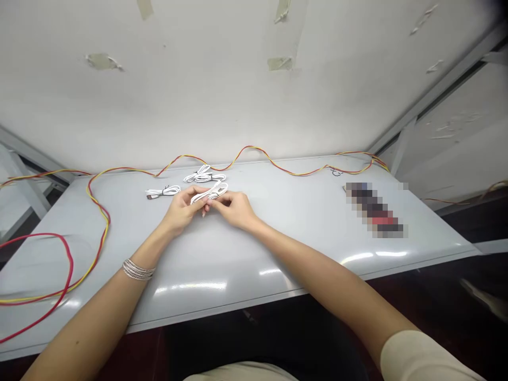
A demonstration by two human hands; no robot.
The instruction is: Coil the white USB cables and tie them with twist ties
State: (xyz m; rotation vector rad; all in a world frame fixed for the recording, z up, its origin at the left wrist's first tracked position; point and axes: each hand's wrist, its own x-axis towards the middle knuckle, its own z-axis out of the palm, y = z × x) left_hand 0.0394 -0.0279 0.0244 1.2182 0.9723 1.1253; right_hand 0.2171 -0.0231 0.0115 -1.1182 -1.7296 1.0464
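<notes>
A coiled white USB cable (217,189) is held just above the table by both hands. My left hand (179,212) is closed around the left end of the coil, its thumb on the near side. My right hand (237,209) pinches the near right part of the bundle between thumb and fingers; the exact contact point is partly hidden. To the left lies a white cable bundle (169,190) bound with a dark tie, a plug showing at its left end. Just behind my hands rest more white cable bundles (202,175) with dark ties, partly overlapping.
Red and yellow wires (254,147) wind along the back of the grey table (278,222) and down its left side. A red cable (70,259) loops at the left. A pixelated dark and red item (375,209) lies at the right. A white wall (234,95) rises behind.
</notes>
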